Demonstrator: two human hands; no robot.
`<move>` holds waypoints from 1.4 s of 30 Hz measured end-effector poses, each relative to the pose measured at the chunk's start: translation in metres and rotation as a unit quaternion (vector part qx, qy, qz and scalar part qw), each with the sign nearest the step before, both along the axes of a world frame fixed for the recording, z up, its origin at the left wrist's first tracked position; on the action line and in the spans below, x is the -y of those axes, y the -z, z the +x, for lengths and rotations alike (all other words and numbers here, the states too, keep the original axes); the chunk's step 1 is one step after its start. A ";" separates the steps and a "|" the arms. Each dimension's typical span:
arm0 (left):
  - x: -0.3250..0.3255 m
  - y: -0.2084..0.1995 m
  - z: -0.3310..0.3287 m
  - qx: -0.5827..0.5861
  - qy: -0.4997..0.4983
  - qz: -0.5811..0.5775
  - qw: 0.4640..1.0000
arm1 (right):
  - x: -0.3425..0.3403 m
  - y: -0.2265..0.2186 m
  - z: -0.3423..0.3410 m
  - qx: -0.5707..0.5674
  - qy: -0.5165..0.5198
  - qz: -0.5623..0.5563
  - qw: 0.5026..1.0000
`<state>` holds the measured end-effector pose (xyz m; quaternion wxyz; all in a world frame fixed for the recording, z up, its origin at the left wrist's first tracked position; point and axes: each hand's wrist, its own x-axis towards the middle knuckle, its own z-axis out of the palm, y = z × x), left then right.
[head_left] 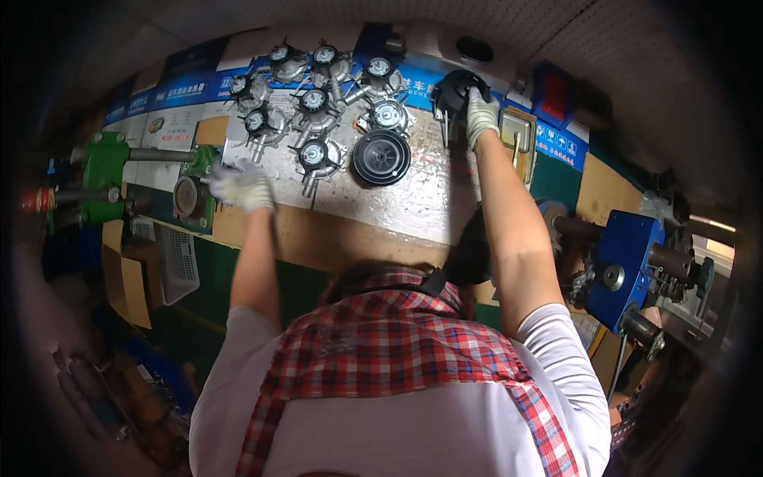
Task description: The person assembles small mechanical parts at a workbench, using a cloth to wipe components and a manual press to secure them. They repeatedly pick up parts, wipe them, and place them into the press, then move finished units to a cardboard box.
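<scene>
Black round housing (455, 91) at the far right end of the bench (397, 211) is what the right hand (480, 115) reaches — the gloved fingers curl over its right edge and grip it, the arm stretched straight out from the shoulder. The part stands at the back of the bench, against the blue strip of printed labels (179, 91) that runs along the rear edge, and just beside a yellowish open box (518, 135) on its right.

Across the bench the left hand (241, 188), also in a pale work glove, rests at the left end of the grey mat (413, 199); its fingers are bent and closed around something small, but what they hold cannot be made out. It lies just beside the green fixture (199, 187), whose round brown face (187, 197) sits to the hand's left, with steel rods (159, 155) running off further left.

Between the two hands stands a cluster of cast metal pump bodies (315, 119) — silvery housings with dark round caps and short pipe stubs, set close together in rough rows. To their right front lies a black ribbed disc (381, 157), flat on the mat and near the pumps.

To the right of the bench, well apart from the hands, a blue machine block (628, 262) carries dark shafts. A red-and-white checked apron (381, 342) over a white shirt fills the lower view.
</scene>
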<state>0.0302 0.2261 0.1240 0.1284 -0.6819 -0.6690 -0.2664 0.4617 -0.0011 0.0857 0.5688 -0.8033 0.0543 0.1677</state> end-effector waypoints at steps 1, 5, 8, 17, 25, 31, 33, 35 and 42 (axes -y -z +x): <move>-0.026 0.006 -0.022 -0.075 -0.076 -0.011 0.994 | 0.004 -0.005 -0.003 0.008 -0.066 0.010 0.998; -0.141 0.057 -0.161 -0.042 -0.013 -0.406 0.913 | 0.050 -0.026 -0.011 0.142 -0.135 -0.147 0.970; -0.187 0.098 -0.194 0.057 0.119 -0.547 0.827 | 0.127 -0.006 0.001 0.307 -0.064 -0.253 0.915; 0.061 0.088 -0.118 0.281 0.274 -0.703 0.593 | 0.166 -0.007 -0.039 0.081 -0.177 -0.536 0.821; 0.213 0.068 -0.077 0.122 0.407 -0.532 0.732 | 0.193 -0.055 -0.062 0.188 -0.118 -0.396 0.891; 0.231 0.073 -0.009 -0.056 0.516 -0.206 0.830 | 0.232 -0.095 -0.132 0.152 -0.122 -0.230 0.953; 0.241 0.082 0.024 0.161 0.514 -0.322 0.778 | 0.245 -0.090 -0.147 0.131 -0.128 -0.165 0.969; 0.248 0.102 0.038 0.263 0.449 -0.449 0.727 | 0.245 -0.117 -0.182 0.045 -0.134 -0.024 0.990; 0.256 0.054 0.069 0.020 0.503 -0.358 0.787 | 0.271 -0.153 -0.227 0.156 -0.304 -0.188 0.921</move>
